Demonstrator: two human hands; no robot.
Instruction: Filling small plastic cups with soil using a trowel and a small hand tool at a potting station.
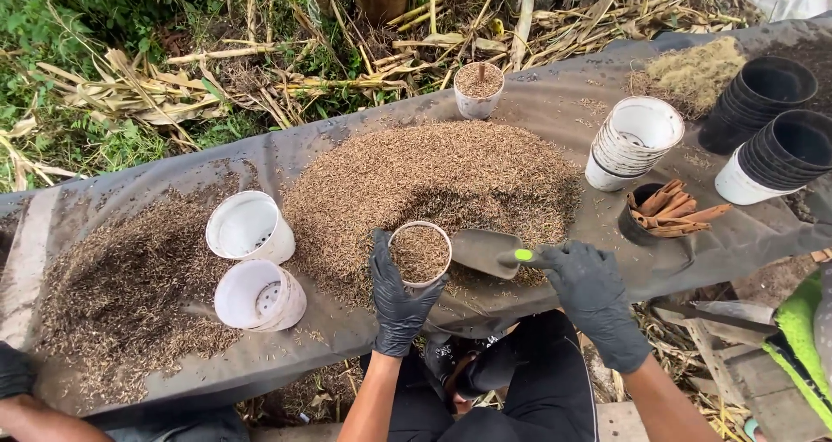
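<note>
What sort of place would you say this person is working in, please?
Probably an outdoor potting spot in a garden or nursery: a dark sheet heaped with husks, stacked pots, and dry stalks on the ground behind.

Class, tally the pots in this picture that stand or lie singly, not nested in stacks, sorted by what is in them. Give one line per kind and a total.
White pots holding husk mix: 2, one in the left hand, one at the far edge
Empty white pots: 2
Black pot of brown sticks: 1
Total: 5
</note>
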